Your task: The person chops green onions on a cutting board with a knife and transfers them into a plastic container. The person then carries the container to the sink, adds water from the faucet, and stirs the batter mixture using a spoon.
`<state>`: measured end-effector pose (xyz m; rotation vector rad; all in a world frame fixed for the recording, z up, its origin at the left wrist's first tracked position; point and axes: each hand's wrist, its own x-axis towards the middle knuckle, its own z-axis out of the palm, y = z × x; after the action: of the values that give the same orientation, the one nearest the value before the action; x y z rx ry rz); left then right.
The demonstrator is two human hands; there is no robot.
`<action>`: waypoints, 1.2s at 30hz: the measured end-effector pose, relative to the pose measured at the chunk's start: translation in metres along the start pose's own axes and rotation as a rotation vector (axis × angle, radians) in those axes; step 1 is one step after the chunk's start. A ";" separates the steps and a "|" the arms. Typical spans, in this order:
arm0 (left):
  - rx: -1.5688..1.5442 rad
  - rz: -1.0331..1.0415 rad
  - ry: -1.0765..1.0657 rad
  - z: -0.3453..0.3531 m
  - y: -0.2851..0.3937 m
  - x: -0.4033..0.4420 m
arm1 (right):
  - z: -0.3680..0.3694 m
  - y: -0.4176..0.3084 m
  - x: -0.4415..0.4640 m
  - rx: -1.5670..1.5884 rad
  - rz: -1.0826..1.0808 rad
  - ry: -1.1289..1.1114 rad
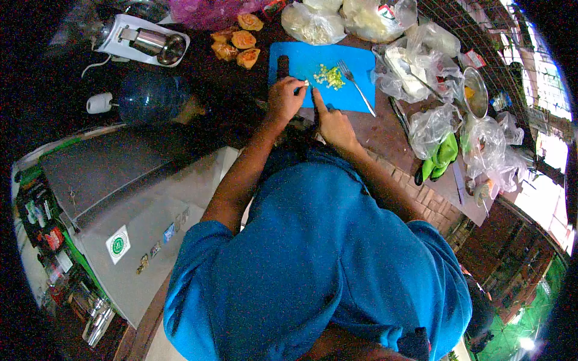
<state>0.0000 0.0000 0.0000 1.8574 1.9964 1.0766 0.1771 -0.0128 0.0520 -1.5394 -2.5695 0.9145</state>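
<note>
On the blue cutting board [361,60], a small heap of chopped green and pale vegetable pieces [330,76] lies near the middle. At the board's near edge my left hand [285,101] is closed, its fingertips pinching a small pale vegetable piece [306,82]. Just right of it, my right hand [335,126] is closed with the index finger stretched forward, apparently along a knife; the handle is hidden under the palm and little of the blade shows. A metal fork [357,88] lies on the board right of the heap, tines pointing away from me.
Several orange-brown pieces of food [243,40] lie beyond the board to the left, near a white appliance [144,41]. Plastic bags [313,23] line the back and right. A metal bowl [475,90] and green cloth-like item [442,157] are at right; a grey fridge [144,222] stands left.
</note>
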 end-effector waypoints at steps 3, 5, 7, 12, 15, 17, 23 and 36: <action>-0.060 -0.036 0.039 0.020 0.023 -0.023 | -0.010 0.018 -0.035 -0.103 0.093 -0.119; -0.121 -0.017 0.031 0.015 0.020 -0.014 | -0.014 0.018 -0.033 -0.102 0.072 -0.040; -0.114 -0.001 0.009 0.008 0.014 -0.013 | -0.006 0.017 -0.033 -0.066 0.057 0.006; -0.234 0.028 -0.019 0.004 0.010 -0.009 | -0.003 0.018 -0.027 0.074 0.081 0.009; -0.185 0.044 -0.038 -0.006 0.010 -0.002 | 0.002 0.011 -0.022 0.075 0.066 0.096; -0.229 0.075 -0.055 -0.005 0.004 0.003 | 0.001 0.008 -0.022 0.056 0.101 0.080; -0.198 0.068 -0.140 -0.007 0.008 0.016 | -0.004 0.024 -0.015 0.150 0.044 0.092; -0.111 -0.108 -0.003 0.033 -0.008 -0.003 | -0.007 0.044 0.004 0.130 -0.024 -0.053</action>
<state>0.0143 0.0101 -0.0293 1.6755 1.9676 1.1288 0.2126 0.0085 0.0350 -1.4664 -2.5012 1.1091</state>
